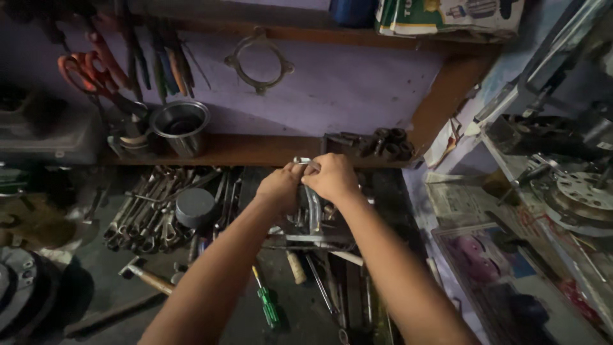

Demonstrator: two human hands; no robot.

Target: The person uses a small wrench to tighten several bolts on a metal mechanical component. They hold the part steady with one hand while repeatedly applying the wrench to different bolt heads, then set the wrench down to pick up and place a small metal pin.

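While both reach forward, left hand (281, 187) and right hand (332, 177) pinched closed on metal tool (311, 206)

A workshop, probably a repair shop, though the light is dim. Spanners (150, 214) lie heaped on the dark bench (96, 287), beside a hammer (145, 276) and screwdriver (266, 305). Scissors (86, 73) hang above a wooden shelf (255, 150).

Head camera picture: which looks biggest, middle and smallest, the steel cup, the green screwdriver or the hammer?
1. Steel cup: looks largest.
2. Hammer: next, though its handle is partly hidden by the arm.
3. Green screwdriver: thinnest and smallest.
The hammer and screwdriver lie nearer the camera than the cup, so real sizes could differ.
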